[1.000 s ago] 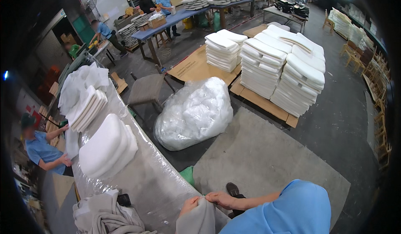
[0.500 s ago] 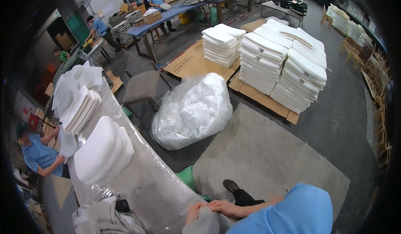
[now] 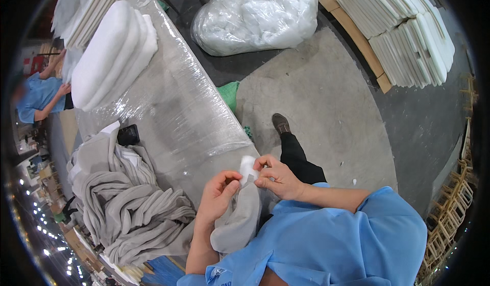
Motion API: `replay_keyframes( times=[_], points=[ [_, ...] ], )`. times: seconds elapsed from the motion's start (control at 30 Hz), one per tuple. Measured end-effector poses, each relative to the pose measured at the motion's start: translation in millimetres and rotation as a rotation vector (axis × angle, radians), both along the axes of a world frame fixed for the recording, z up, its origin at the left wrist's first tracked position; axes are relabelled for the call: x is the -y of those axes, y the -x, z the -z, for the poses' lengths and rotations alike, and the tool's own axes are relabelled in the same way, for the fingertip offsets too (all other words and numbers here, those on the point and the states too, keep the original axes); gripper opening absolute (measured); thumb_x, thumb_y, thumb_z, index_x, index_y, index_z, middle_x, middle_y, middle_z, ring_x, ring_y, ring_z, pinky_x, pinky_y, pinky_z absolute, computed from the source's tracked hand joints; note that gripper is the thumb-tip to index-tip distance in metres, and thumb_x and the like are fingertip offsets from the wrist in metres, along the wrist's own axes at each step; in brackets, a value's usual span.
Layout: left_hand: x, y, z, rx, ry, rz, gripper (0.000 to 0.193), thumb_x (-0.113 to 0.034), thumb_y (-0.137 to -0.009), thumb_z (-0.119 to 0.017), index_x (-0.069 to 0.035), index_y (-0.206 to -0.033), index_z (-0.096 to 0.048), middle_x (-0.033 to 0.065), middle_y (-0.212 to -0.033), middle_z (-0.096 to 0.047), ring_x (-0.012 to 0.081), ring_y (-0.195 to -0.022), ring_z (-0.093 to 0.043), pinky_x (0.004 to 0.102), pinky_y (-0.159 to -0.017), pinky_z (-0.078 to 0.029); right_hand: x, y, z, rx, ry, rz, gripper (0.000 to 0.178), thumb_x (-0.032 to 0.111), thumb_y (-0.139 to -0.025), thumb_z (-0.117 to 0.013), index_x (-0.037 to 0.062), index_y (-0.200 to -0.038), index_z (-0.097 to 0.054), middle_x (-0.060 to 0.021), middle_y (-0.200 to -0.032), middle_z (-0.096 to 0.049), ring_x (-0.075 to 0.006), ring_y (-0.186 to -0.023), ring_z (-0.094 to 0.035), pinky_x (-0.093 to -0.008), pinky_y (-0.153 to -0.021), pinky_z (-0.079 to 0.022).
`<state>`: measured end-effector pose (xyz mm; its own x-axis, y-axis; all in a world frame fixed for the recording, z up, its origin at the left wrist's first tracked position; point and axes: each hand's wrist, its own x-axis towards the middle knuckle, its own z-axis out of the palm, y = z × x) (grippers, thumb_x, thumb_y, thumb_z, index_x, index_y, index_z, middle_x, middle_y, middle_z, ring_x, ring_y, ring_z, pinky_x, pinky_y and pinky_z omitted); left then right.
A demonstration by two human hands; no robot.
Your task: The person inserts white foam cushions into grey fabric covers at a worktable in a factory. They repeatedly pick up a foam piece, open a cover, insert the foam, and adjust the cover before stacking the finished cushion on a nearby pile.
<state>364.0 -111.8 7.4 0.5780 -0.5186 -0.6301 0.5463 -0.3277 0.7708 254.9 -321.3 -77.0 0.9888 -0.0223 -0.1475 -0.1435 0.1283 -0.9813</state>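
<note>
Close to my body, a grey fabric cover [image 3: 236, 222] with white padding [image 3: 248, 164] showing at its far end is held between both hands. My left hand [image 3: 218, 193] pinches the cover's edge from the left, thumb against fingertips. From the right, my right hand [image 3: 278, 178] pinches the edge beside the padding. The lower part of the cover hangs against my blue shirt. To the left lies a heap of grey fabric covers [image 3: 130, 199], with a black object [image 3: 128, 135] at its far side. White cushion pads [image 3: 109, 56] lie farther off on the same table.
The table [image 3: 173, 97] is wrapped in clear plastic. Beyond it stand a big clear bag of white stuffing [image 3: 255, 18] and stacks of white pads [image 3: 408, 41] on cardboard. A green sack [image 3: 228, 95] touches the table edge. Another person [image 3: 43, 94] works at far left.
My view has tilted down, bringing my hands, the cover and the grey heap higher in the picture. White padding now shows at the cover's end between my fingers.
</note>
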Motion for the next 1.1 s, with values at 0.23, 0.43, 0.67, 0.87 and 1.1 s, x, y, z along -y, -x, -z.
replay_keyframes(
  times=[0.23, 0.43, 0.67, 0.87, 1.1],
  points=[
    [8, 25, -6, 0.174, -0.13, 0.053, 0.018, -0.009, -0.105, -0.062, -0.003, -0.121, -0.068, -0.0005, -0.103, -0.067, 0.0084, -0.089, -0.059, 0.0257, -0.083, -0.049, 3, 22, -2, 0.028, 0.046, 0.079, 0.025, 0.027, -0.101, -0.072, 0.0031, -0.096, -0.069, -0.0066, -0.104, -0.058, -0.0194, -0.091, -0.059, -0.0319, -0.081, -0.049],
    [40, 13, -4, 0.088, -0.106, 0.168, 0.017, -0.013, -0.107, -0.061, -0.002, -0.115, -0.071, -0.0026, -0.09, -0.064, 0.0065, -0.076, -0.057, 0.0242, -0.069, -0.048, 7, 47, -8, -0.063, -0.093, 0.058, 0.015, 0.017, -0.103, -0.069, 0.0019, -0.105, -0.065, -0.0031, -0.091, -0.056, -0.0112, -0.083, -0.054, -0.0282, -0.074, -0.046],
    [84, 1, -9, -0.05, -0.184, 0.514, 0.02, -0.022, -0.105, -0.067, -0.003, -0.106, -0.073, -0.0048, -0.078, -0.061, 0.0046, -0.069, -0.054, 0.0242, -0.061, -0.044, 17, 76, -15, -0.14, -0.134, 0.086, 0.021, 0.023, -0.105, -0.066, 0.0031, -0.098, -0.064, -0.0028, -0.088, -0.056, -0.013, -0.079, -0.052, -0.0306, -0.071, -0.045],
    [105, -2, 5, -0.04, -0.126, 0.707, 0.021, -0.023, -0.101, -0.069, -0.003, -0.092, -0.069, -0.0018, -0.073, -0.06, 0.008, -0.069, -0.055, 0.028, -0.06, -0.043, 17, 90, -13, -0.379, -0.423, 0.152, 0.018, 0.022, -0.109, -0.061, 0.0053, -0.101, -0.064, 0.0036, -0.089, -0.056, -0.0084, -0.078, -0.05, -0.0272, -0.072, -0.045],
    [101, 17, 36, 0.43, -0.065, 0.615, 0.025, -0.022, -0.097, -0.069, -0.003, -0.083, -0.062, 0.0117, -0.086, -0.058, 0.0265, -0.08, -0.057, 0.0394, -0.073, -0.047, -7, 51, -23, -0.756, -0.859, 0.548, 0.031, 0.035, -0.114, -0.047, 0.0087, -0.118, -0.064, -0.0016, -0.103, -0.068, -0.0127, -0.092, -0.065, -0.0314, -0.083, -0.054]
  ],
)
